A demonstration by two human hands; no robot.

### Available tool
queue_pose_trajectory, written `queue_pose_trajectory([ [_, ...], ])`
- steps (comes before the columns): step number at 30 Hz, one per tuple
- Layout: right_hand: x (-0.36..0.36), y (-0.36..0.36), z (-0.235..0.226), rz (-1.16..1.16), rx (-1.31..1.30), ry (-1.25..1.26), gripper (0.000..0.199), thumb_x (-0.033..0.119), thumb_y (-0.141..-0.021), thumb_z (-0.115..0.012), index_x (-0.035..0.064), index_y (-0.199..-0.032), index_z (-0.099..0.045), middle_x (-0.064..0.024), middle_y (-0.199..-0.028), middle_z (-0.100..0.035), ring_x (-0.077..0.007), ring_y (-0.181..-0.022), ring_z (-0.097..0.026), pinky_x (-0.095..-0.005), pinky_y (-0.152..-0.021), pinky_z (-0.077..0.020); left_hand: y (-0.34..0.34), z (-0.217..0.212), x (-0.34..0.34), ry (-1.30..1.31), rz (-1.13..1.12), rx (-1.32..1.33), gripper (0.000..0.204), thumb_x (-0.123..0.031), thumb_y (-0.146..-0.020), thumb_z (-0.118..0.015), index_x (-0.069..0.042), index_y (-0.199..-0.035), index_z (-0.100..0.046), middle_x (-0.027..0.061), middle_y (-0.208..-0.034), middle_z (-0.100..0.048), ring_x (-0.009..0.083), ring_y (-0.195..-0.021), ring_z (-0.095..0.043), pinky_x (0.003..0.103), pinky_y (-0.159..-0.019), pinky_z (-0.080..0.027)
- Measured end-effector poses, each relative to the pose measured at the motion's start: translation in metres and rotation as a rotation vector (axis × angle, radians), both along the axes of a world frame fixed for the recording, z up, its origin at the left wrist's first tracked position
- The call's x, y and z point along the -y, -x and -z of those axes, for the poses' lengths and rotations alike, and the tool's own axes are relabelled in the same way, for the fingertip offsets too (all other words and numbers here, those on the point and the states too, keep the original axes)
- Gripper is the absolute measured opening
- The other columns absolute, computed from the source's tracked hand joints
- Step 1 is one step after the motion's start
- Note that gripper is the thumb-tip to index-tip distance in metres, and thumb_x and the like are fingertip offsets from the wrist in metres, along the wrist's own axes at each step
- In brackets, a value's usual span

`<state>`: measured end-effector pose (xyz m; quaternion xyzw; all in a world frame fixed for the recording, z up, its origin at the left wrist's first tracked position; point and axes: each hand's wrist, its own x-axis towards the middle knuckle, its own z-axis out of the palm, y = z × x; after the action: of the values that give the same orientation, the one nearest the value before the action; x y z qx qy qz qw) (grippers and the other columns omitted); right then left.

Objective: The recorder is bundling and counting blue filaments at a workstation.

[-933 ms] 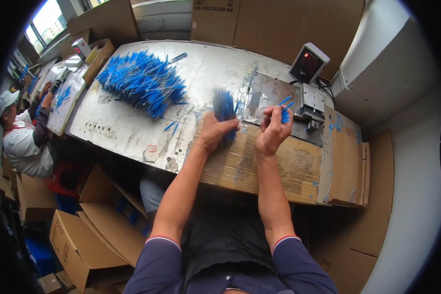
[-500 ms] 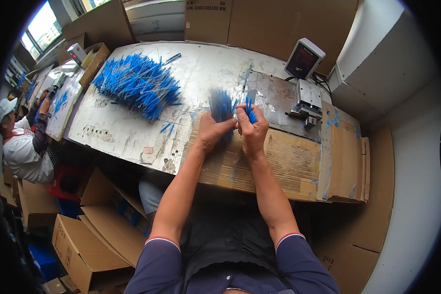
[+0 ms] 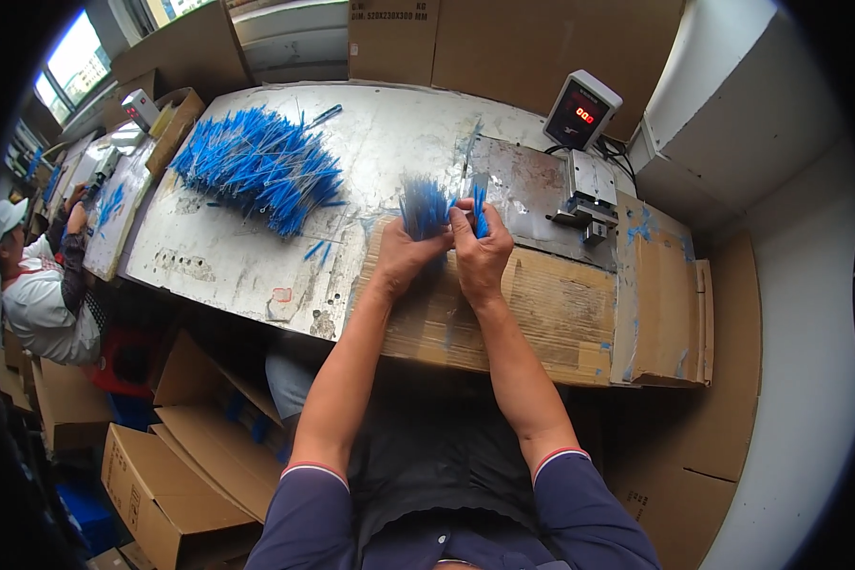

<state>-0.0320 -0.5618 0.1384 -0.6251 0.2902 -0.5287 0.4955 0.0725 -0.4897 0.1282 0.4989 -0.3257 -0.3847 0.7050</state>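
Note:
My left hand [image 3: 408,258] is closed around a thick bundle of thin blue sticks [image 3: 424,204] with pale, wire-like lengths among them; their exact kind is too small to tell. Close beside it, my right hand [image 3: 482,256] pinches a smaller bunch of the same blue sticks [image 3: 481,201], held upright. The fingertips of both hands nearly meet between the two bunches, over the front of the workbench. To the left, a large heap of such sticks [image 3: 261,171] lies on the white tabletop [image 3: 370,142], with a few loose ones [image 3: 318,251] near it.
A ribbed cardboard sheet [image 3: 541,309] covers the bench's front edge. Right of my hands are a metal plate [image 3: 522,180], a small metal fixture [image 3: 589,199] and a digital display [image 3: 582,112] with red digits. Another person [image 3: 47,294] works at the far left. Cardboard boxes [image 3: 171,475] stand below.
Both hands stay close together with their bunches, and the right fingers have shifted slightly. The display's red digits now show brightly. The whole view has shifted a little.

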Motion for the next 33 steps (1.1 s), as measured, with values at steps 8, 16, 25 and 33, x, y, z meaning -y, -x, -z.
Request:
queue_pose_trajectory([
  [8, 0.027, 0.019, -0.005, -0.542, 0.34, -0.618, 0.011, 0.014, -0.1, -0.068, 0.0028, -0.098, -0.071, 0.0025, -0.072, -0.063, -0.0017, -0.049, -0.046, -0.0203, -0.044, -0.0307, -0.004, -0.004, -0.002, -0.034, 0.095, -0.061, 0.028, -0.003, -0.085, -0.08, -0.003, -0.112, -0.073, 0.0043, -0.097, -0.075, 0.0149, -0.085, -0.072, 0.031, -0.08, -0.059],
  [16, 0.035, 0.019, -0.014, -0.554, 0.213, -0.548, 0.011, 0.011, -0.096, -0.073, 0.0018, -0.102, -0.072, 0.0001, -0.076, -0.068, -0.001, -0.048, -0.044, -0.0203, -0.041, -0.0276, -0.013, -0.004, -0.005, -0.114, 0.169, -0.102, 0.028, -0.006, -0.083, -0.082, -0.003, -0.109, -0.072, 0.0052, -0.095, -0.073, 0.0162, -0.079, -0.072, 0.031, -0.072, -0.059],
  [25, 0.042, 0.024, -0.013, -0.515, 0.021, -0.495, 0.019, 0.01, -0.089, -0.08, 0.0003, -0.104, -0.074, 0.0009, -0.075, -0.067, -0.003, -0.054, -0.05, -0.0198, -0.044, -0.0335, -0.015, -0.005, -0.005, -0.122, 0.293, -0.088, 0.026, -0.009, -0.083, -0.081, -0.003, -0.105, -0.07, 0.0055, -0.09, -0.071, 0.0169, -0.078, -0.071, 0.031, -0.07, -0.057],
  [33, 0.044, 0.031, -0.025, -0.593, -0.098, -0.326, 0.013, 0.012, -0.087, -0.078, 0.0027, -0.096, -0.076, 0.0042, -0.074, -0.064, -0.0021, -0.06, -0.049, -0.0207, -0.05, -0.0373, -0.019, 0.004, -0.003, -0.098, 0.348, -0.034, 0.028, -0.012, -0.082, -0.078, -0.002, -0.106, -0.069, 0.0067, -0.089, -0.071, 0.0181, -0.079, -0.07, 0.032, -0.074, -0.056],
])
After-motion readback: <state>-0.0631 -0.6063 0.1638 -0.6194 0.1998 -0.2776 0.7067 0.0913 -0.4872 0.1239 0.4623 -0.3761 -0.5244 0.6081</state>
